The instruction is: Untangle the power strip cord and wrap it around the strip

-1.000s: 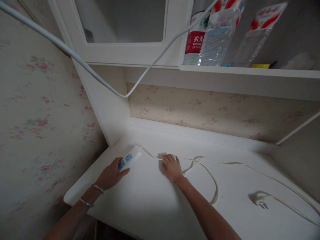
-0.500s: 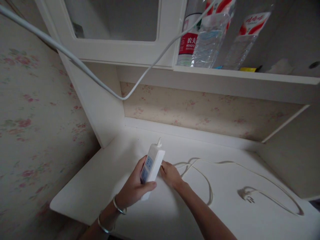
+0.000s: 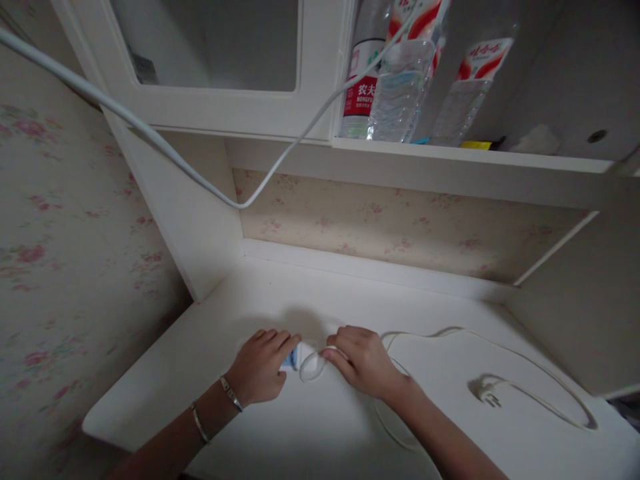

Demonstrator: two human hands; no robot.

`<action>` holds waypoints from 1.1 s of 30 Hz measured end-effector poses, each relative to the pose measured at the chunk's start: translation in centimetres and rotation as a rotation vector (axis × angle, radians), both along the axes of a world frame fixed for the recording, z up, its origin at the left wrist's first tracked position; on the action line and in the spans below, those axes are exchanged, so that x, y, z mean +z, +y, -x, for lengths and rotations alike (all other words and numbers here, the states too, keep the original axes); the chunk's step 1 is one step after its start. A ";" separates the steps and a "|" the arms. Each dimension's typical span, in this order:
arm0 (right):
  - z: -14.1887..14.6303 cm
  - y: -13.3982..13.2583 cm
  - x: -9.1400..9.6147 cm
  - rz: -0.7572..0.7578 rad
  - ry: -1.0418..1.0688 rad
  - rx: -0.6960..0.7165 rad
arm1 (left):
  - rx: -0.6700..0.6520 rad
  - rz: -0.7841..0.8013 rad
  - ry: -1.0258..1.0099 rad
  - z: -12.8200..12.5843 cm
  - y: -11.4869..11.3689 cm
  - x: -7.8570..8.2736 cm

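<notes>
My left hand [image 3: 263, 365] is wrapped over a white power strip [image 3: 306, 360] with blue socket faces, hiding most of it. To its right, my right hand [image 3: 363, 360] pinches the strip's pale cord [image 3: 311, 378], which makes a small loop at the strip's end. From the right hand the cord runs on across the white desk [image 3: 280, 433] in wide curves. Its three-pin plug [image 3: 487, 392] lies on the desk at the right.
A thick white cable [image 3: 170, 150] hangs in front of the cabinet door [image 3: 225, 110]. Several plastic bottles [image 3: 400, 100] stand on the shelf [image 3: 470, 157] above, near a small yellow item [image 3: 476, 145]. Flowered wallpaper [image 3: 75, 280] covers the wall at left.
The power strip has come down and turned from upright to nearly level, mostly under my left hand. My right hand has shifted right, with a cord loop now showing between the hands.
</notes>
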State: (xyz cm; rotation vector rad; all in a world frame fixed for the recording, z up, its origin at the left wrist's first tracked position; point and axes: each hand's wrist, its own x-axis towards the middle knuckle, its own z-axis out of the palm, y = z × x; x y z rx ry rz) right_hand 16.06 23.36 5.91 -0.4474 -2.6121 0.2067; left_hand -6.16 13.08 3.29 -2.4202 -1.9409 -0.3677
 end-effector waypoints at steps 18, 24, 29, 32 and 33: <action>2.2 0.7 -3.3 0.473 0.211 -0.033 | -0.056 -0.198 -0.145 -4.4 -3.6 5.1; 0.8 -2.0 -2.5 0.281 -0.014 -0.164 | 0.181 -0.204 -0.090 -2.7 -2.3 4.4; -0.5 -3.2 -1.5 -0.053 -0.084 -0.078 | 0.230 -0.103 0.050 -3.2 -1.5 3.8; -1.0 -3.3 -0.9 -0.238 -0.039 -0.057 | 0.236 -0.068 0.087 -4.1 -1.3 3.6; -1.0 -3.2 -0.6 -0.281 -0.023 -0.041 | 0.231 -0.060 0.095 -4.5 -1.3 3.5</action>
